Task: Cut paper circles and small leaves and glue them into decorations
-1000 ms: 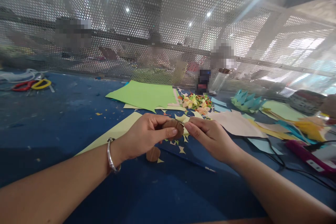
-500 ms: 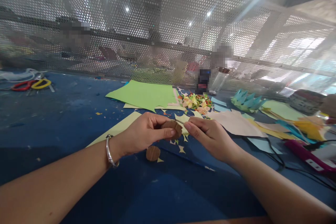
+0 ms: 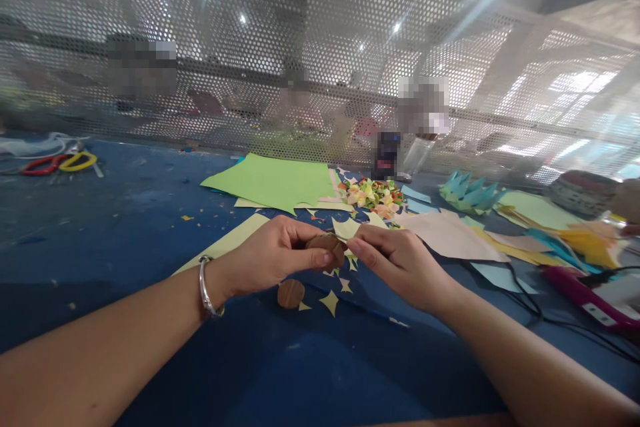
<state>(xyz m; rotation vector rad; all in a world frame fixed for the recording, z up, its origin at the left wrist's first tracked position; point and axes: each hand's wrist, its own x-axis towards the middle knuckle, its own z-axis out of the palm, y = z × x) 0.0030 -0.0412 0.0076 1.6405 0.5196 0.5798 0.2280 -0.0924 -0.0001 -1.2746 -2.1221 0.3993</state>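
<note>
My left hand [image 3: 277,247] is closed round a brown, round wooden-looking piece [image 3: 327,250], thumb across its near face. Fingers pinched, my right hand [image 3: 395,260] grips a thin metal-looking tool [image 3: 342,239], most of it hidden by the fingers; its tip meets or nearly meets the top edge of the brown piece. Whether it is a needle or tweezers I cannot tell. Below the hands lies a second brown disc [image 3: 291,294] with wood-like grain. Beside it rests a pale yellow four-pointed paper scrap [image 3: 329,303], with smaller scraps around.
Green paper [image 3: 280,181] lies behind my hands, near a pile of small paper flowers [image 3: 375,193]. To the right are a pale pink sheet [image 3: 450,235], a blue folded paper piece [image 3: 470,193] and a magenta power strip [image 3: 590,297] with cables. Scissors [image 3: 77,161] lie far left. Perforated metal rises behind.
A larger yellow four-pointed scrap now lies on the table under the brown piece. My right hand has moved slightly left and down, bringing the tool closer to the piece.
</note>
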